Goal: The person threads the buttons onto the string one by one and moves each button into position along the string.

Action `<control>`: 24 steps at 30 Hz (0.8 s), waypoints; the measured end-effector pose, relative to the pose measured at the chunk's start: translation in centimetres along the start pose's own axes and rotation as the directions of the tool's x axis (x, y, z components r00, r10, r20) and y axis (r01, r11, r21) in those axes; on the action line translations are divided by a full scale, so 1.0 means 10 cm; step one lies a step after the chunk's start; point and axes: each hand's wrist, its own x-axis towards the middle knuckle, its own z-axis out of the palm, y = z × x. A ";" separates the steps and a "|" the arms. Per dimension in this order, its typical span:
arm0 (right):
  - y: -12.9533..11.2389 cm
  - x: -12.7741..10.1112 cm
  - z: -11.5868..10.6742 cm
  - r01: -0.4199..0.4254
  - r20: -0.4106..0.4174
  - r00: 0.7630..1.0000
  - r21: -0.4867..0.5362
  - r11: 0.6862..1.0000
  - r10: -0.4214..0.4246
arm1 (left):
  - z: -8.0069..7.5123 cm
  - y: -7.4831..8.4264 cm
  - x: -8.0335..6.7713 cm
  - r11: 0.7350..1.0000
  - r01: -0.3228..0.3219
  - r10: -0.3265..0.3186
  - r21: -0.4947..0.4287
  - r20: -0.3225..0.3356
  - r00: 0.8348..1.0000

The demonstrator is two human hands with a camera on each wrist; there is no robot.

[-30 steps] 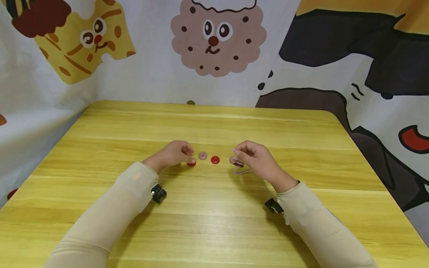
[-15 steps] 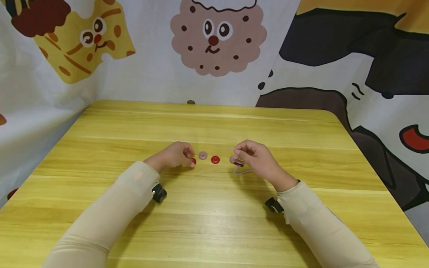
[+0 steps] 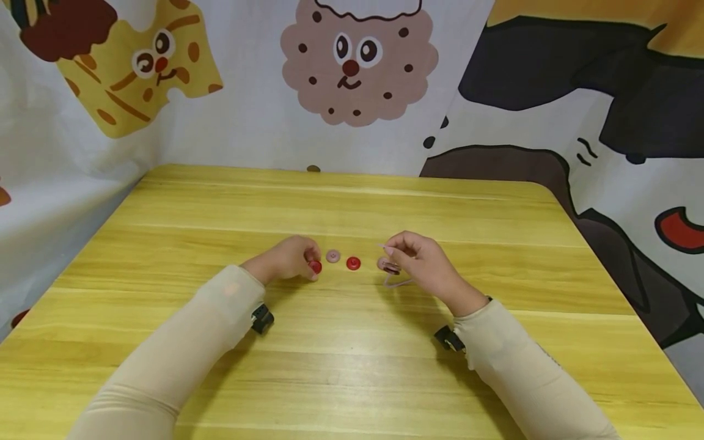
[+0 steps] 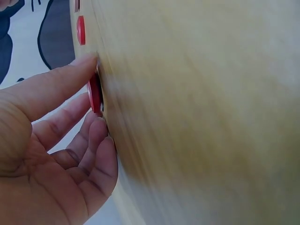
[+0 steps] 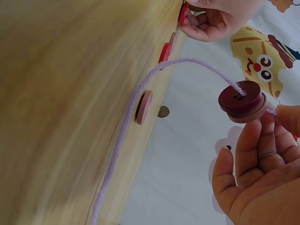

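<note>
My left hand (image 3: 308,260) pinches a red button (image 3: 315,267) on the yellow wooden table (image 3: 352,366); the left wrist view has that red button (image 4: 95,96) tipped on edge between thumb and fingers (image 4: 89,136). To its right lie a pink button (image 3: 332,256), a second red button (image 3: 354,263) and another pink button (image 5: 144,107). My right hand (image 3: 393,253) pinches the end of a lilac yarn (image 5: 136,98), held above the table. Two stacked dark red buttons (image 5: 241,101) are threaded on the yarn near my right fingers (image 5: 248,154).
The yarn's loose part (image 3: 397,282) lies on the table below my right hand. A cartoon-printed cloth (image 3: 352,73) hangs behind and along both sides of the table. The table's right edge (image 3: 621,293) runs close to my right arm.
My left fingers have shifted slightly on the red button, which stays at about the same spot. My right hand with the yarn and threaded buttons has hardly moved.
</note>
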 end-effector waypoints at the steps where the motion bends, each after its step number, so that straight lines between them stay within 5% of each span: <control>1: 0.00 0.00 0.00 -0.002 -0.005 1.000 -0.010 1.000 0.002 | 0.00 0.00 0.00 1.000 0.003 -0.003 0.008 0.001 1.000; 24: -0.01 0.00 0.00 0.002 0.005 1.000 -0.006 1.000 -0.002 | 0.01 -0.03 0.05 0.998 -0.032 0.031 0.060 0.018 0.999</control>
